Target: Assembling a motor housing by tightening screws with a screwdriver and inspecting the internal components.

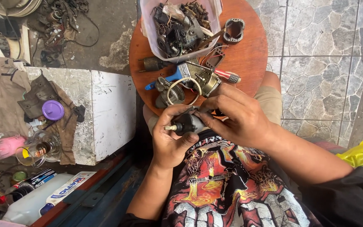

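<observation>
My left hand (171, 138) grips a small dark motor part with a short shaft (185, 124) sticking out to the left, held over my lap. My right hand (236, 117) closes on the same part from the right, fingertips on its upper end. Just beyond the hands, on the near edge of the round wooden table (253, 54), lie a metal motor housing (200, 77) with a pale ring (184, 90) and a blue-handled tool (164, 80).
A clear plastic tub (145, 29) of motor parts and wires stands at the table's far side, a stator core (234, 30) beside it. A red-striped screwdriver handle (227, 75) lies right. To the left a white box (106, 109) carries rags, a purple lid (53, 110) and bottles.
</observation>
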